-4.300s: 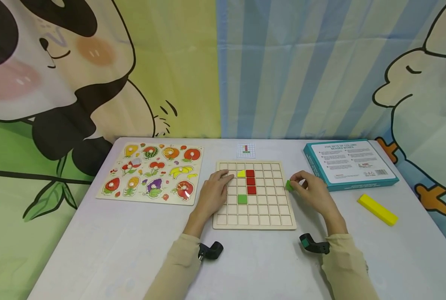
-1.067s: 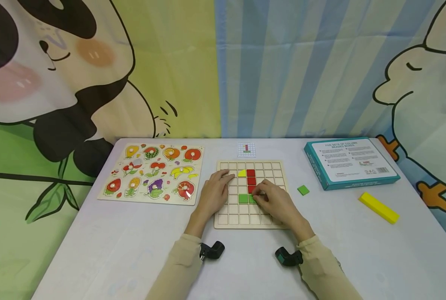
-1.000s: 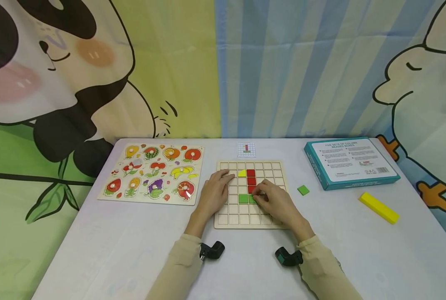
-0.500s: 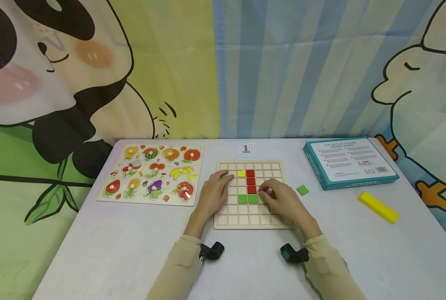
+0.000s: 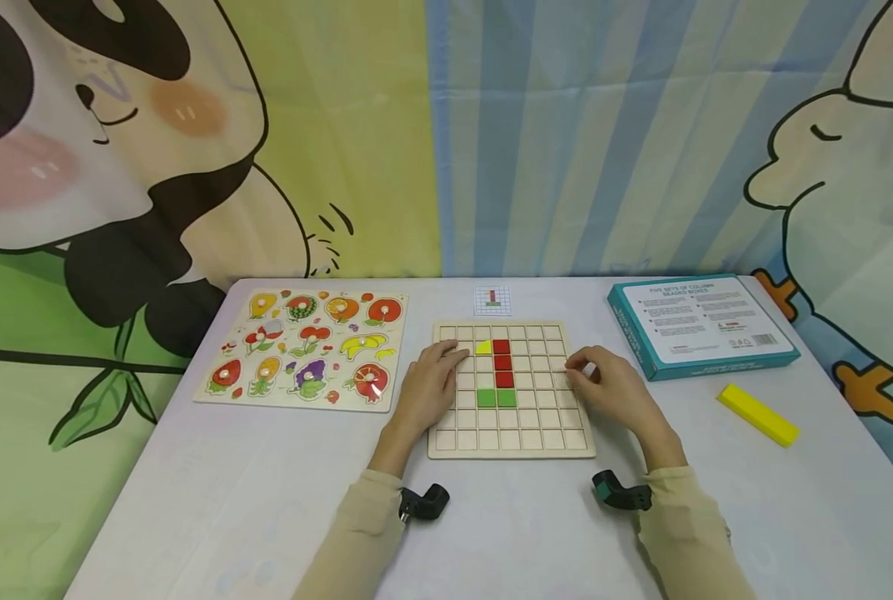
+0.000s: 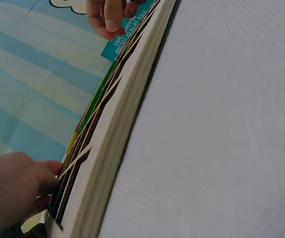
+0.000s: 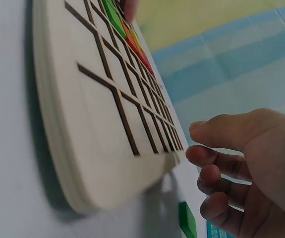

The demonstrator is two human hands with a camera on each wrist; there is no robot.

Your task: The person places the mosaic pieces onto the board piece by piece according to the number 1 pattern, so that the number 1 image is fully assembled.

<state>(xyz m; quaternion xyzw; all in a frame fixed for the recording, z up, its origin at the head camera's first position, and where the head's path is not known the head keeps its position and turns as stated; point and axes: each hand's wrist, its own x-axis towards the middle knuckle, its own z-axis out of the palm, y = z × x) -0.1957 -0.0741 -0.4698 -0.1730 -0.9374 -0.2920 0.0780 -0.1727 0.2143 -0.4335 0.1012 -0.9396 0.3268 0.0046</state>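
A wooden grid board (image 5: 547, 446) lies mid-table. Set in its cells are a yellow triangle tile (image 5: 485, 347), three red square tiles (image 5: 502, 362) in a column, and two green square tiles (image 5: 506, 398) side by side below. My left hand (image 5: 426, 387) rests on the board's left edge, fingers reaching over the cells. Just off the right edge hovers my right hand (image 5: 617, 392), its fingers loosely bent with nothing between them. In the right wrist view, a loose green tile (image 7: 187, 219) lies on the table below those fingertips; the hand hides it from the head view.
Behind the board lies a small pattern card (image 5: 492, 301). A fruit puzzle board (image 5: 266, 393) is at the left. At the right are a teal box (image 5: 705, 325) and a yellow bar (image 5: 757, 415). A curtain (image 5: 566, 133) hangs behind the table.
My right hand has placed a green tile beside the first one, let go of it, and moved right to over the loose green tile. The left hand has stayed put.
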